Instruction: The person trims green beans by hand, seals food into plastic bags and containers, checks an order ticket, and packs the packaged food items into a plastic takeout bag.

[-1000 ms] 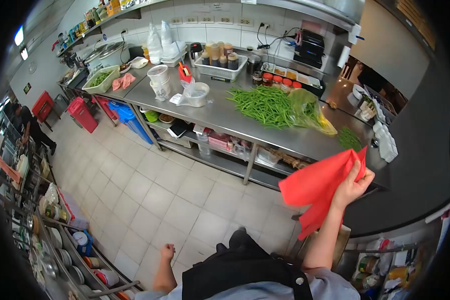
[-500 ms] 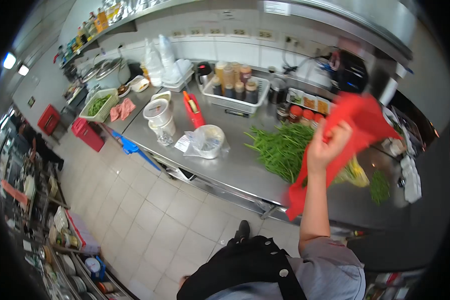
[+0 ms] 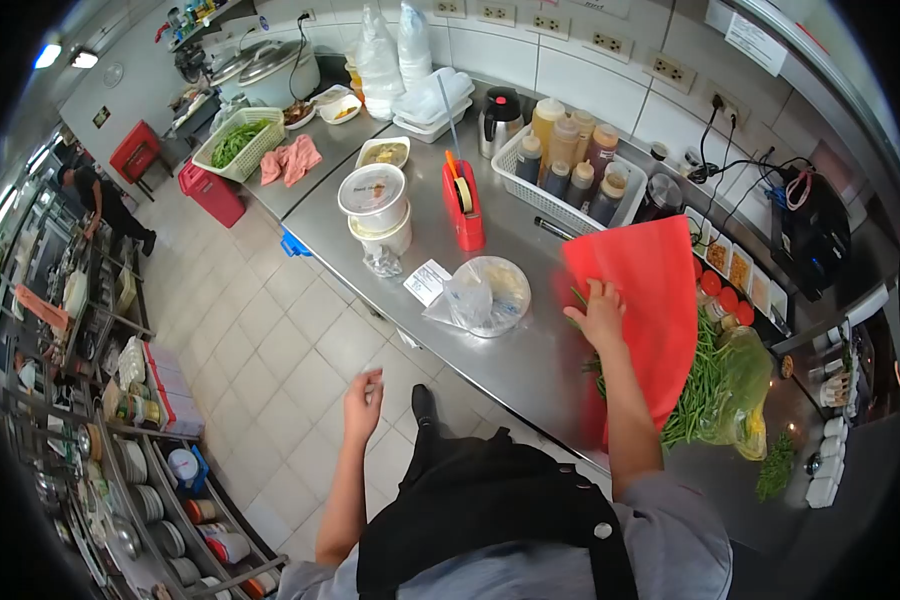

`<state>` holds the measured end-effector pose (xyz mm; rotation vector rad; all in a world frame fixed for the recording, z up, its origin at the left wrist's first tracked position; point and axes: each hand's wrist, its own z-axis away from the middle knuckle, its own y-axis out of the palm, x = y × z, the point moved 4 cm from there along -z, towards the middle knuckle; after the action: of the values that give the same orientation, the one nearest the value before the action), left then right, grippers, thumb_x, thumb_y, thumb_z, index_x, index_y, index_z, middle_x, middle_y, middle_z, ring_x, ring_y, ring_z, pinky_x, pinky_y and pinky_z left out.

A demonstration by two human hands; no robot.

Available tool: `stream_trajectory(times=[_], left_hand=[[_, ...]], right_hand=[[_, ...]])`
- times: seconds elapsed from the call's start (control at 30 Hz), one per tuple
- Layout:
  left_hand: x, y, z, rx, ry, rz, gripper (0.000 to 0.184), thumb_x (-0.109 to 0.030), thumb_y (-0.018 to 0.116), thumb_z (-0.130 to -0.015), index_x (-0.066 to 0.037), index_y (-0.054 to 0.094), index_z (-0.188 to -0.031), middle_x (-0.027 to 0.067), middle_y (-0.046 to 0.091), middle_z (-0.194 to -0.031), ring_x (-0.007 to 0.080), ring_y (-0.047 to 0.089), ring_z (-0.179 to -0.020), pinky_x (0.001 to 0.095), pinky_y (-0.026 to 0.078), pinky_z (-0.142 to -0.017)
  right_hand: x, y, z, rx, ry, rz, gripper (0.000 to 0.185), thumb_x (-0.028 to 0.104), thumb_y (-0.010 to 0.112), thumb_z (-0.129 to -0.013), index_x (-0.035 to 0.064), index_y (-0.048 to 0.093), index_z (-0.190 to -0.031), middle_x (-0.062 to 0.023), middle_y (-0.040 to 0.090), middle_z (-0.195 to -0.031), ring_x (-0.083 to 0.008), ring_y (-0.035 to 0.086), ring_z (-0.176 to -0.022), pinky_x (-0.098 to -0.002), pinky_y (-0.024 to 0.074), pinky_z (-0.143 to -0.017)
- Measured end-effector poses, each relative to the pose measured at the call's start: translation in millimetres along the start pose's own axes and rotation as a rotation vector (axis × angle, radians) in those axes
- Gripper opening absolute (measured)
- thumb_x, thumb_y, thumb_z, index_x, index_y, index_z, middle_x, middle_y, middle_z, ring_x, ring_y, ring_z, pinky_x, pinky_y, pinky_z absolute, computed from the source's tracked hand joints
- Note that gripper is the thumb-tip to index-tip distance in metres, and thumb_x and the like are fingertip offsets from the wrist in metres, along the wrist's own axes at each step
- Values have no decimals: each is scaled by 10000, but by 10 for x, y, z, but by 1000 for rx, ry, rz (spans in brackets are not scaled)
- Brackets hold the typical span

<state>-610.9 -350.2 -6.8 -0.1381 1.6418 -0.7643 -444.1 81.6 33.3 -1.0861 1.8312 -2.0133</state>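
A red sheet, either cloth or thin bag material [image 3: 655, 290], lies spread over part of a pile of long green vegetable stalks [image 3: 698, 390] on the steel counter. My right hand [image 3: 600, 315] rests on its left side with the fingers spread, and a few green stems poke out beside the thumb. Away from the counter, over the floor, my left hand [image 3: 363, 400] hangs with its fingers curled in and nothing seen in it. Left of the red sheet sits a round tub with clear plastic wrapping [image 3: 500, 295].
A red tape dispenser [image 3: 462, 210], stacked white tubs [image 3: 375, 205] and a white basket of sauce bottles [image 3: 510, 165] stand farther back. A plastic bag with yellow-green contents [image 3: 740, 385] lies at right. Shelves with dishes [image 3: 155, 500] line the left; another person [image 3: 95, 205] stands far off.
The red sheet, held up and swinging in my right hand before, now lies over the stalks. My right hand has come down and its fingers have spread. My left hand has come into view.
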Motion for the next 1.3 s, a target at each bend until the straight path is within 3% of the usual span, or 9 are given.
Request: stream_trajectory(times=[0.13,0.33,0.53,0.63,0.8,0.87,1.03,1.17,1.3], left_hand=[[-962,281,-956,118,625,-147,552,-197,732,-773,-40,513,-1254,154,507,-1270,335,470,-1174,399,385,-985],[-1452,982,-1633,511,948,-228,843,-498,780,-637,-65,469,-1291,147,457,-1267,333,426,-1193,453,335,-995],[-1504,1620,-1851,819,1020,-310,744,-453,769,-619,-44,509,-1185,146,470,-1216,352,438,-1148,469,347,-960],[-1518,1802,-1964,709,1275,-41,562,-378,713,-663,-49,549,-1088,151,533,-1123,342,515,-1060,463,423,-892],[-1567,2014,-1947,871,1599,-313,223,-191,620,-718,-54,639,-892,66,620,-954,248,624,-877,345,529,-726],[-1609,1996,-1927,868,1586,-344,186,-167,613,-713,-58,646,-860,55,621,-944,246,630,-866,344,531,-720],[-1626,1977,-1738,763,1440,-447,107,-109,598,-684,-68,638,-773,65,623,-857,256,651,-776,354,540,-656],[-1597,1952,-1555,567,1209,-543,53,-97,595,-673,-64,611,-711,89,613,-769,262,654,-683,364,536,-586],[-1597,1905,-1490,513,1108,-501,53,-109,598,-688,-59,608,-703,100,610,-753,270,647,-626,369,530,-557]], right_hand=[[1101,-187,205,37,-531,-307,722,175,759,-699,124,424,-1336,-165,361,-1397,-367,389,-1252,-425,332,-1054],[1759,195,57,242,-572,-552,386,-38,657,-663,90,606,-1024,-124,536,-1138,-311,533,-1055,-363,447,-869],[1883,5,91,52,-279,-788,283,-69,627,-686,49,598,-942,-117,561,-963,-292,567,-926,-339,458,-810],[1748,112,140,-36,-300,-772,274,-60,635,-699,50,605,-948,-106,569,-960,-270,574,-924,-326,471,-771],[1296,-135,375,-73,20,-849,198,-12,627,-796,34,603,-988,-80,594,-959,-187,592,-880,-295,490,-717],[973,-11,526,-90,125,-914,166,20,618,-834,24,599,-999,-74,606,-948,-166,601,-836,-288,496,-697],[943,602,928,590,382,-1071,260,211,543,-923,-15,576,-1048,-96,639,-801,-166,641,-684,-276,507,-608],[1043,1028,989,524,484,-1354,282,243,546,-920,-8,588,-1041,-105,651,-792,-174,653,-683,-273,521,-614],[829,960,831,241,511,-1073,227,207,563,-875,-8,633,-893,-99,652,-716,-178,648,-625,-283,504,-588]])
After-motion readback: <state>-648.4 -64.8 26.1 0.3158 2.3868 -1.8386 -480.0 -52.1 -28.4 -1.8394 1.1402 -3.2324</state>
